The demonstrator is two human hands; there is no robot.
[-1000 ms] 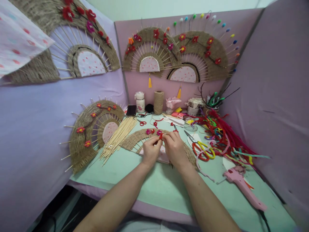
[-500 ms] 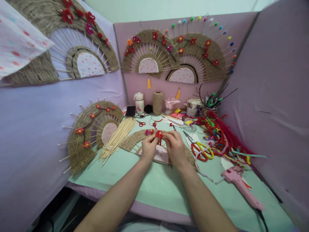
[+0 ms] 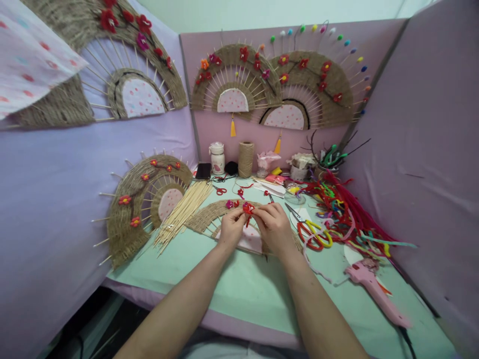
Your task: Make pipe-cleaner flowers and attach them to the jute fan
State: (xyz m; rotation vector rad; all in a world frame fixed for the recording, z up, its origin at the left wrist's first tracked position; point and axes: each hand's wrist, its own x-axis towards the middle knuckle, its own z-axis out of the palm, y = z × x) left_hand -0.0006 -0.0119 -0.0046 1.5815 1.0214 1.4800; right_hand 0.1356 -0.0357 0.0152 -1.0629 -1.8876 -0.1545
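Note:
Between my two hands is a small red pipe-cleaner flower, with a red stem end hanging below it. My left hand pinches its left side with thumb and forefinger. On its right side, the fingertips of my right hand are closed on it too. Under both hands lies a twine-wrapped fan with a spotted half-round centre. A magenta flower and a small red one sit on the fan's upper band, left of the held flower. My right hand and wrist hide much of the fan's right part.
To the right lie scissors with red and yellow handles, a heap of coloured pipe cleaners and a pink glue gun with its cord. Bamboo sticks lie on the left. A twine spool and white bottle stand behind.
The whole view has shifted slightly. Both hands keep their pinch on the red flower, which has tilted a little between the fingertips.

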